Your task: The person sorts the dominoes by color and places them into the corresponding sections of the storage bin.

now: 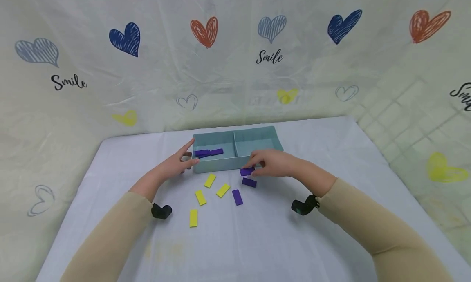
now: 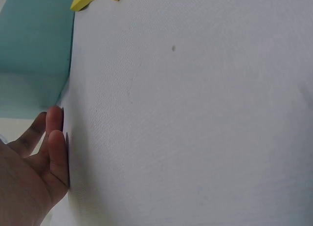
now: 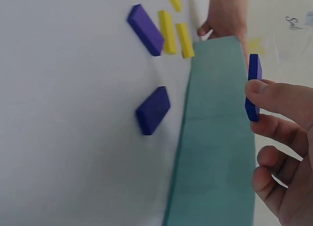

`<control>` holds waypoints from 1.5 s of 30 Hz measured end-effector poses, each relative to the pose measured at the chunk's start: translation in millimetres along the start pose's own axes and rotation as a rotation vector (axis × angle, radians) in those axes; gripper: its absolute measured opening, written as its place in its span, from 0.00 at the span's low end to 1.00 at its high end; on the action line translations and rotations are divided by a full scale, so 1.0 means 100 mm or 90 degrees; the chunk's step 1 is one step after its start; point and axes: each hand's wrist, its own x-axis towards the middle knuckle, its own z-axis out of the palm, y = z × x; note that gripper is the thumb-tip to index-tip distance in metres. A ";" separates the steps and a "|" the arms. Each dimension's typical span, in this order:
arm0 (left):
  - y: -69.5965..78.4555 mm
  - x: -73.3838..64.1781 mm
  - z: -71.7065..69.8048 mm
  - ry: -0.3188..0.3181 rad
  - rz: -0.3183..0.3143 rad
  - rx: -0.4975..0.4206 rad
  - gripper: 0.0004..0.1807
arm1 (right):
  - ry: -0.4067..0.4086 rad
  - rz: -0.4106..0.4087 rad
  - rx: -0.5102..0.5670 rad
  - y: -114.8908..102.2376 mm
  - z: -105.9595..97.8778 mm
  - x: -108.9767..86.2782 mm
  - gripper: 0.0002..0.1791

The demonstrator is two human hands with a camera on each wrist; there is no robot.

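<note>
A teal two-compartment box point(image 1: 217, 165) stands toward the back of the table. Several purple blocks point(image 1: 217, 151) lie in its left compartment. My left hand point(image 1: 176, 162) is at the box's left end, fingers spread, thumb by the front corner and a finger at the back corner. Between thumb and fingers my right hand point(image 1: 272, 162) pinches a flat purple block point(image 3: 253, 89), raised at the box's front wall. Below it on the cloth lie two more purple blocks, the nearer one point(image 1: 237, 197) and the farther one point(image 1: 249, 182).
Several yellow blocks point(image 1: 200, 198) are scattered on the white cloth in front of the box. A divider point(image 1: 235, 144) splits the box. Behind the table hangs a pale curtain point(image 1: 228, 77) printed with hearts. Black wrist cameras point(image 1: 303, 205) sit at both cuffs.
</note>
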 end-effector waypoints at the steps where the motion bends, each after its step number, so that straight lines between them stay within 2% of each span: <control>1: 0.00 0.00 0.00 0.000 0.001 -0.001 0.46 | 0.002 0.003 0.006 -0.01 -0.02 0.02 0.17; 13: 0.00 -0.01 0.00 0.002 0.003 0.001 0.46 | 0.033 -0.014 0.031 -0.08 -0.22 0.34 0.18; 25: 0.00 0.00 0.00 -0.002 0.003 -0.002 0.47 | 0.030 -0.016 0.031 -0.11 -0.27 0.71 0.18; 32: 0.03 0.00 0.01 -0.007 -0.008 -0.005 0.46 | 0.023 0.004 0.052 -0.10 -0.26 0.91 0.17; 45: 0.00 0.00 0.00 -0.010 -0.014 -0.013 0.46 | 0.012 0.031 0.000 -0.14 -0.21 1.21 0.18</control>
